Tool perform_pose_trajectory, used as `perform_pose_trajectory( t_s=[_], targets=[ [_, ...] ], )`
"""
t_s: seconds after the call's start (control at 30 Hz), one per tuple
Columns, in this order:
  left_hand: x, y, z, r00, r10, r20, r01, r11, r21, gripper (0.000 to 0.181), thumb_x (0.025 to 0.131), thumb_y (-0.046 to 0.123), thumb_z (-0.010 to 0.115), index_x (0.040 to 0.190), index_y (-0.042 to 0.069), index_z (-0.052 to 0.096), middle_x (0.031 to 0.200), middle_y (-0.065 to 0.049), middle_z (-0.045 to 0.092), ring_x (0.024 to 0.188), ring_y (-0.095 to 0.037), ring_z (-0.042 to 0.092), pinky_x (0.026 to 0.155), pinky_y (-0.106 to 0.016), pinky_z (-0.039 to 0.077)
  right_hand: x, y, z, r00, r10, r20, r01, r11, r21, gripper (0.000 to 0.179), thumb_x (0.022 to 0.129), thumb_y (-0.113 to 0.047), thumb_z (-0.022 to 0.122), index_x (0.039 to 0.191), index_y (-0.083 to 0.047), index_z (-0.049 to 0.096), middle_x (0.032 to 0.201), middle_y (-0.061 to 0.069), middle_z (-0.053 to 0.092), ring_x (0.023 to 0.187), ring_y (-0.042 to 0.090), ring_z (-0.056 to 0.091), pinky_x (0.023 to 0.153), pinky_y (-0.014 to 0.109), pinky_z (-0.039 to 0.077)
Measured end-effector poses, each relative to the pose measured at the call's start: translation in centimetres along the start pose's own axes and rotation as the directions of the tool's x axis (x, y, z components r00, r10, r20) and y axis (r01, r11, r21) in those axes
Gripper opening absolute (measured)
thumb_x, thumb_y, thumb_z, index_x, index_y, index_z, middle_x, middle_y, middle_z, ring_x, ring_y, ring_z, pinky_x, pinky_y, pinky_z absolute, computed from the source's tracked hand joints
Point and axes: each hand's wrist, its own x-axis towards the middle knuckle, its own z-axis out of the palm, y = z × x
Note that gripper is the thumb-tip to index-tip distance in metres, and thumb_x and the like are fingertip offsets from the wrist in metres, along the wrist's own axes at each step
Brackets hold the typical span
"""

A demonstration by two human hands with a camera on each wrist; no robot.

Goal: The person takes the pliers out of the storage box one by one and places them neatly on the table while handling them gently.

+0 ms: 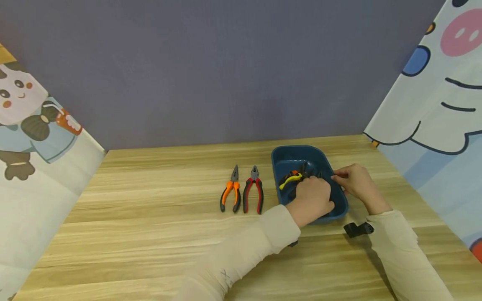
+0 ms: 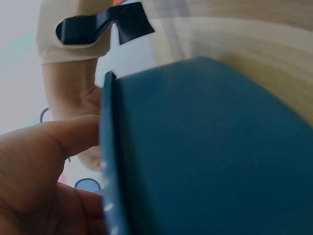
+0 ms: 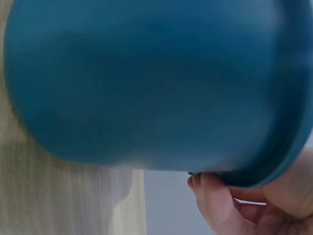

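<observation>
A dark blue plastic bin (image 1: 295,154) stands on the table, with several tools inside, among them one with a yellow handle (image 1: 290,179). My left hand (image 1: 313,193) reaches down into the bin over these tools; its fingertips are hidden, and what they touch cannot be seen. At the bin's right side my right hand (image 1: 357,182) pinches the rim, and the right wrist view shows its fingers (image 3: 215,200) curled at the rim corner. Left of the bin lie orange-and-black long-nose pliers (image 1: 227,193) and red-and-black pliers (image 1: 249,190), side by side, noses pointing away.
The wood-grain table (image 1: 150,217) ends at a grey back panel (image 1: 226,83). Cartoon-printed sheets flank it at left (image 1: 45,200) and right (image 1: 444,167). Below the right hand shows a black wrist camera (image 1: 357,229).
</observation>
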Motion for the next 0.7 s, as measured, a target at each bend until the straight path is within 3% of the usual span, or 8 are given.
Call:
perform_pose_trajectory(
  t_s=[0.23, 0.47, 0.7],
  targets=[
    [0.6, 0.6, 0.9, 1.000, -0.026, -0.007, 0.026, 0.999, 0.031, 0.065, 0.082, 0.063, 0.058, 0.131, 0.020, 0.055, 0.126, 0.004, 0.056, 0.109, -0.010, 0.055, 0.077, -0.023, 0.051, 0.1, 0.2, 0.1, 1.000, -0.011, -0.009, 0.011, 1.000, 0.011, 0.031, 0.092, -0.008, 0.058, 0.112, 0.016, 0.060, 0.099, 0.032, 0.063, 0.049, 0.020, 0.062, 0.048, 0.029, 0.051],
    [1.3, 1.4, 1.4, 0.998, -0.052, 0.024, 0.050, 0.997, 0.064, 0.043, 0.082, 0.060, 0.061, 0.115, 0.033, 0.065, 0.117, 0.012, 0.061, 0.105, -0.006, 0.056, 0.075, -0.024, 0.051, 0.2, 0.0, -0.1, 1.000, -0.010, -0.002, 0.010, 1.000, 0.018, 0.031, 0.092, -0.008, 0.058, 0.112, 0.016, 0.060, 0.100, 0.032, 0.063, 0.049, 0.018, 0.063, 0.048, 0.029, 0.051],
    [1.9, 1.9, 1.8, 0.994, -0.081, 0.078, 0.072, 0.991, 0.109, 0.043, 0.083, 0.058, 0.061, 0.120, 0.036, 0.062, 0.122, 0.017, 0.058, 0.109, -0.002, 0.054, 0.083, -0.021, 0.048, 0.3, 0.3, -0.1, 1.000, -0.015, -0.014, 0.016, 0.999, 0.034, 0.033, 0.093, -0.014, 0.059, 0.111, 0.014, 0.062, 0.097, 0.031, 0.064, 0.048, 0.017, 0.062, 0.047, 0.029, 0.051]
  ],
)
